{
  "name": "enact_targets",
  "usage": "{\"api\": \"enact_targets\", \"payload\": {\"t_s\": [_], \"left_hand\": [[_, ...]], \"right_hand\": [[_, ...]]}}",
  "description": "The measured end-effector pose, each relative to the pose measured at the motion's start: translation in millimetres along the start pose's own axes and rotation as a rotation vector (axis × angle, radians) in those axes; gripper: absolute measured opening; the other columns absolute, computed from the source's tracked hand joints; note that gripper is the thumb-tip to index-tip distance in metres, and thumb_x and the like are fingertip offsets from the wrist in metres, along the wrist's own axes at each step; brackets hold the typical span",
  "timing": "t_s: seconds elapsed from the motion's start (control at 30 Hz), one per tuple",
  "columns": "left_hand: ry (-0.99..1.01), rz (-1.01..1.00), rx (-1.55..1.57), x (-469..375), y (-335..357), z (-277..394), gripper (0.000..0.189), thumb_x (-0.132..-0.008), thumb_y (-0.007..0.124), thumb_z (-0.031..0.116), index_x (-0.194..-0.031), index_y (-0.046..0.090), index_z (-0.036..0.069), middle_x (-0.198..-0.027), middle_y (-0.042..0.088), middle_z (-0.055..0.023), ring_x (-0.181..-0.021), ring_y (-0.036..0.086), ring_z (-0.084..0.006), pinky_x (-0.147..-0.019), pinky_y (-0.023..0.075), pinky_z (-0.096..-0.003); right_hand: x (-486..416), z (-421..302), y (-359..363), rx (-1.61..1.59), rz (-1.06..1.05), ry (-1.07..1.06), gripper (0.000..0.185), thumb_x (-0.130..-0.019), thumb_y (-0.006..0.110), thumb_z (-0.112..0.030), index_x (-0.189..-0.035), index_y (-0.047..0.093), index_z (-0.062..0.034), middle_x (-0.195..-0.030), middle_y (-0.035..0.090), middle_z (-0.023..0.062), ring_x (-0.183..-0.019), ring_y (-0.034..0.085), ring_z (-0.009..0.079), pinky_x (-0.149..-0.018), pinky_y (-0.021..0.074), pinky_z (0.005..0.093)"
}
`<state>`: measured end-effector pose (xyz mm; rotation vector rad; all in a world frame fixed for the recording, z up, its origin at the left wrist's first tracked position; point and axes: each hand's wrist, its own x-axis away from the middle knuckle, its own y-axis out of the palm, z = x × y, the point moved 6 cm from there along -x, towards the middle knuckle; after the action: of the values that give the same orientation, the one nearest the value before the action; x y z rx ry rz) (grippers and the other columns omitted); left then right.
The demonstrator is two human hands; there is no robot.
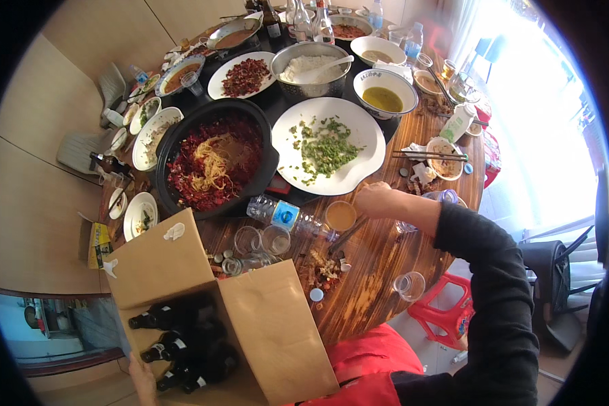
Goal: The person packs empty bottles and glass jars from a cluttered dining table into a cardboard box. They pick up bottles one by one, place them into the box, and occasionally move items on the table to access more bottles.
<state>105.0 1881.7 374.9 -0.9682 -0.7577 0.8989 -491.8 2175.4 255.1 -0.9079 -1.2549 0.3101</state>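
Observation:
My left hand grips the near left side of a cardboard box. The box's flaps stand open, and several dark glass bottles lie inside with their necks to the left. My right hand reaches over the round wooden table, fingers curled, close to the rim of a white plate with chopped green food. What it may hold is hidden. Just beside it are a plastic cup of brown liquid and a dark pair of chopsticks. A clear plastic bottle lies on its side left of the cup.
A black pot of red chillies and noodles stands beyond the box. Clear cups, a glass bottle and food scraps litter the table. An empty cup stands near the edge, above a red stool.

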Motion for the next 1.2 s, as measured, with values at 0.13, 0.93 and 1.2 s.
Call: {"api": "enact_targets", "payload": {"t_s": [0.13, 0.93, 1.2], "left_hand": [[-0.042, -0.042, -0.027, 1, 6, -13, 0.043, -0.088, 0.048, -0.001, -0.131, 0.041, -0.006, -0.116, 0.055, -0.0272, -0.107, 0.053, -0.04, -0.092, 0.0407, -0.0422], [0.02, -0.127, 0.072, 4, 24, -15, 0.048, -0.089, 0.047, -0.002, -0.136, 0.037, -0.007, -0.124, 0.053, -0.0208, -0.11, 0.052, -0.0276, -0.098, 0.0385, -0.0338], [-0.017, -0.037, -0.088, 16, 21, 3, 0.049, -0.087, 0.053, 0.002, -0.134, 0.04, -0.004, -0.121, 0.053, -0.0272, -0.109, 0.051, -0.0427, -0.095, 0.0386, -0.0433]], "right_hand": [[28, -42, -40, -0.305, 0.178, -0.036, 0.03, -0.077, 0.064, -0.006, -0.106, 0.061, 0.0006, -0.098, 0.067, 0.0179, -0.085, 0.067, 0.0281, -0.067, 0.057, 0.0376], [58, -51, -51, -0.948, 0.365, -0.171, 0.08, -0.068, 0.073, -0.027, -0.132, 0.038, 0.0039, -0.115, 0.056, 0.0285, -0.105, 0.059, 0.0344, -0.087, 0.0497, 0.0411], [111, -32, 41, -0.504, 0.507, -0.184, 0.058, -0.063, 0.075, -0.007, -0.112, 0.046, 0.0035, -0.107, 0.052, 0.0236, -0.099, 0.056, 0.0415, -0.083, 0.0504, 0.0451]]}}
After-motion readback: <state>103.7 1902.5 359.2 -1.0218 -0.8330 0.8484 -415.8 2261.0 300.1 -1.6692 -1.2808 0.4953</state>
